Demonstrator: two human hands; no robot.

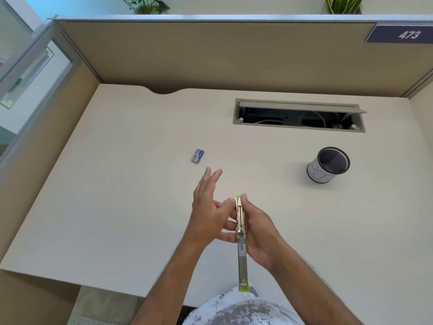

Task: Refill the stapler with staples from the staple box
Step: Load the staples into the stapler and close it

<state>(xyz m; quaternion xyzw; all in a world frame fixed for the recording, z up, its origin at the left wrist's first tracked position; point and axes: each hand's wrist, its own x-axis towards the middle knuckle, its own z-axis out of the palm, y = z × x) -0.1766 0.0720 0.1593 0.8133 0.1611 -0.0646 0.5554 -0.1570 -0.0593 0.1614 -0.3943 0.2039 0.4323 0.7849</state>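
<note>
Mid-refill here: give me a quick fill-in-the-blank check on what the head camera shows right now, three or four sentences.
1. The stapler is swung ____, its arm stretching back toward the person.
2. The right hand holds the stapler; the left hand has its fingers ____.
3. The staple box lies on the ____, beyond the left hand.
4. The mesh pen cup stands on the person's ____ side.

Missing words: open; spread; desk; right

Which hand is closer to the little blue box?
Left. The left hand has open fingers stretching up just below the box, not touching it. The right hand is farther back, holding the stapler.
</note>
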